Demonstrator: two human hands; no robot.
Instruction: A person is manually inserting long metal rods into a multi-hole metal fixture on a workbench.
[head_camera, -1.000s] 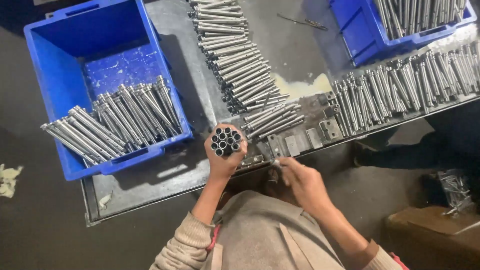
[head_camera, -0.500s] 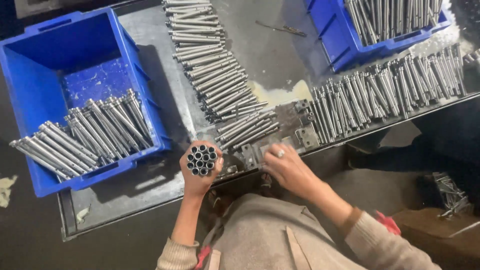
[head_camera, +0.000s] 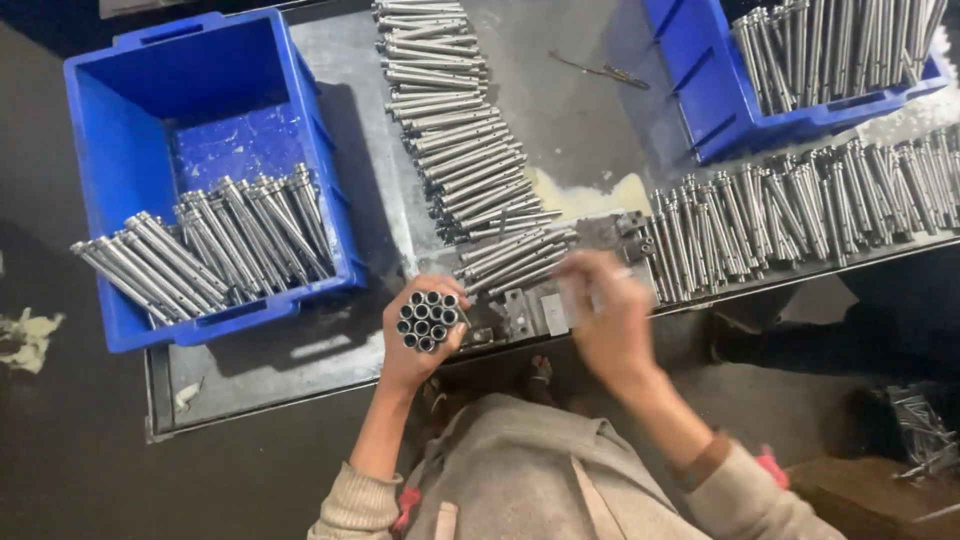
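My left hand (head_camera: 415, 345) grips a bundle of metal tubes (head_camera: 427, 318) upright, their open ends facing the camera, near the front edge of the dark metal table (head_camera: 330, 350). My right hand (head_camera: 605, 310) is blurred with motion just right of it, over a small metal fixture (head_camera: 530, 308) and close to the lower end of a long row of loose metal tubes (head_camera: 450, 140) lying across the table. Whether it holds a tube I cannot tell.
A blue bin (head_camera: 200, 170) at the left holds several tubes leaning over its front wall. Another blue bin (head_camera: 790, 70) full of tubes stands at the back right. More tubes (head_camera: 800, 210) line the table's right edge. A brown box (head_camera: 880, 500) sits on the floor.
My right hand has moved from the fixture toward the lower end of the tube row. My left hand keeps the bundle in the same grip. The camera view has shifted a little.
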